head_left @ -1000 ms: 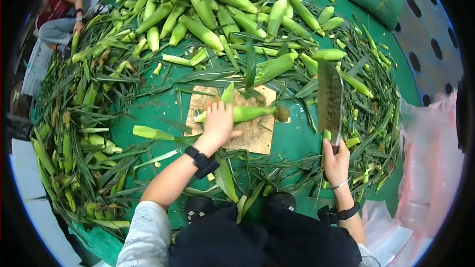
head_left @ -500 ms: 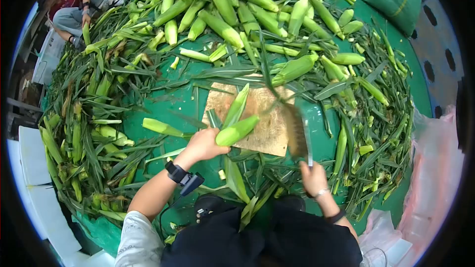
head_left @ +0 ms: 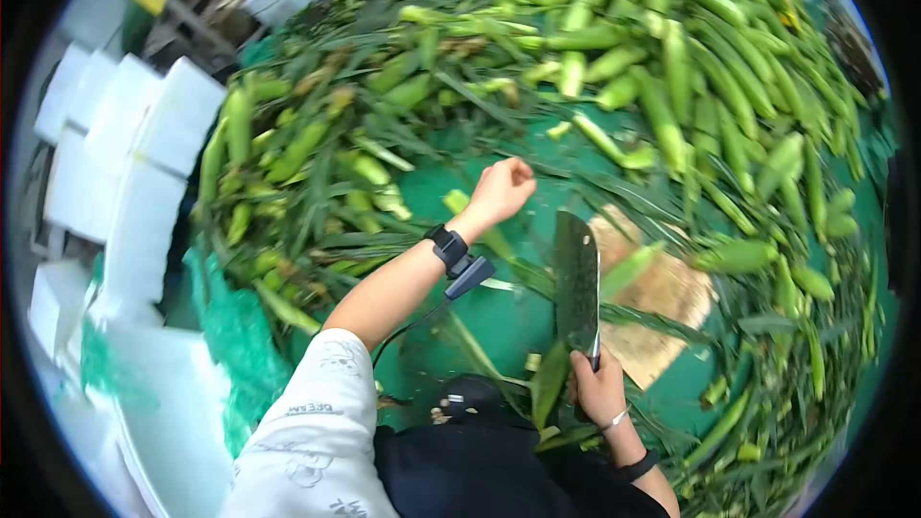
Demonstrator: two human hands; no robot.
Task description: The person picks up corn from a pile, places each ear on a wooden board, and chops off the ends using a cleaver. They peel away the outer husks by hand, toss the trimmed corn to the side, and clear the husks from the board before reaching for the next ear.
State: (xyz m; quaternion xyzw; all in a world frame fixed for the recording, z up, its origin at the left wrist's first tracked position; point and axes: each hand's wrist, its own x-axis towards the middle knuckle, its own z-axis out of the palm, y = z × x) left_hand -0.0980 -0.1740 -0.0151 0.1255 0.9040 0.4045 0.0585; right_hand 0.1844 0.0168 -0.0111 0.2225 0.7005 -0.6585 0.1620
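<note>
My left hand (head_left: 504,190) is stretched forward over the green floor sheet, its fingers curled in and no corn visible in them. A green strip or stalk lies beneath its wrist. In my right hand (head_left: 601,388) is the handle of a cleaver (head_left: 578,283), its broad dark blade pointing away from me and green leaf bits near it. The blade is beside the left edge of a worn wooden cutting board (head_left: 667,312). On that board lies a green husk piece (head_left: 631,270), with a long leaf across it.
A big pile of corn in husks (head_left: 710,67) rises at the back right. Stripped leaves and husks (head_left: 317,153) heap up on the left, with more on the right. White foam boxes (head_left: 144,201) and a green plastic bag (head_left: 235,345) stand at the far left.
The view has swung left. My left hand no longer holds the ear of corn and has reached forward and left, away from the board. My right hand still grips the cleaver, now blade forward.
</note>
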